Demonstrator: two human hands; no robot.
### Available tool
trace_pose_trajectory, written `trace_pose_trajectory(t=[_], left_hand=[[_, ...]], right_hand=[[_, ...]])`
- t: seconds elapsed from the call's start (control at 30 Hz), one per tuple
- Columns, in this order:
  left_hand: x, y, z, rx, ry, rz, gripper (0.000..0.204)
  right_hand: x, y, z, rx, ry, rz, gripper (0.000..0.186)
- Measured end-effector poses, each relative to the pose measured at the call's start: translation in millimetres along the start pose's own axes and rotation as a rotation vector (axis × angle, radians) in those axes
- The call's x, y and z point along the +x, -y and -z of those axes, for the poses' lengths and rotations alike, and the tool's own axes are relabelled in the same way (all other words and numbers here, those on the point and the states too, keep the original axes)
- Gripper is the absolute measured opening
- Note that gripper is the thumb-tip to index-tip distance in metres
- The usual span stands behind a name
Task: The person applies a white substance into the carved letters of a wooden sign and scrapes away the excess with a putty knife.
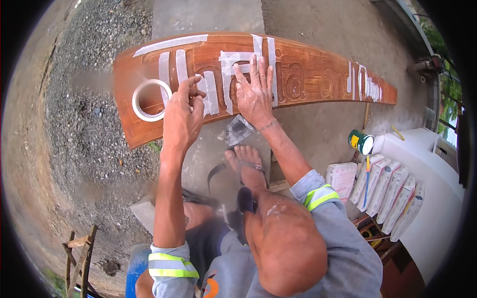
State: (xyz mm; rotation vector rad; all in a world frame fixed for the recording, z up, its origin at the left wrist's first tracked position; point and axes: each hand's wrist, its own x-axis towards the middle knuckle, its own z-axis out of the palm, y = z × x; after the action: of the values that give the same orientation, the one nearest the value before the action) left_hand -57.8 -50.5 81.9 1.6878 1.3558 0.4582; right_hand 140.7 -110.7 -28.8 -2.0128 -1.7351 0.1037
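A long brown wooden board [308, 82] with carved letters lies across in front of me, with strips of whitish masking tape [171, 38] stuck along and between the letters. My left hand [183, 111] is over its left part, fingers curled together near the top of a tape strip [211, 92]. Whether they pinch a tape end is too small to tell. Beside that hand, a roll of white tape [136, 102] rests against the board, its inner ring showing. My right hand [254, 94] lies flat, fingers stretched out over taped letters in the middle.
Below the board lies a crumpled grey-and-white sheet [236, 130], close to my bare foot [247, 161]. Stacked bags [387, 191] and a green bucket [361, 142] stand at the right. Gravel [94, 109] covers the left, beside a concrete strip [208, 17]. A wooden frame [79, 258] stands lower left.
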Motion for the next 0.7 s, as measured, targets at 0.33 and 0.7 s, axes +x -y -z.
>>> trace_pose_trajectory(t=[0.33, 0.7], left_hand=[[-4, 2, 7, -0.005, 0.002, 0.009, 0.035], [-22, 7, -21, -0.428, 0.224, 0.131, 0.033]], right_hand=[[3, 9, -6, -0.013, 0.008, 0.029, 0.046], [-21, 20, 55, 0.669, 0.143, -0.269, 0.027]])
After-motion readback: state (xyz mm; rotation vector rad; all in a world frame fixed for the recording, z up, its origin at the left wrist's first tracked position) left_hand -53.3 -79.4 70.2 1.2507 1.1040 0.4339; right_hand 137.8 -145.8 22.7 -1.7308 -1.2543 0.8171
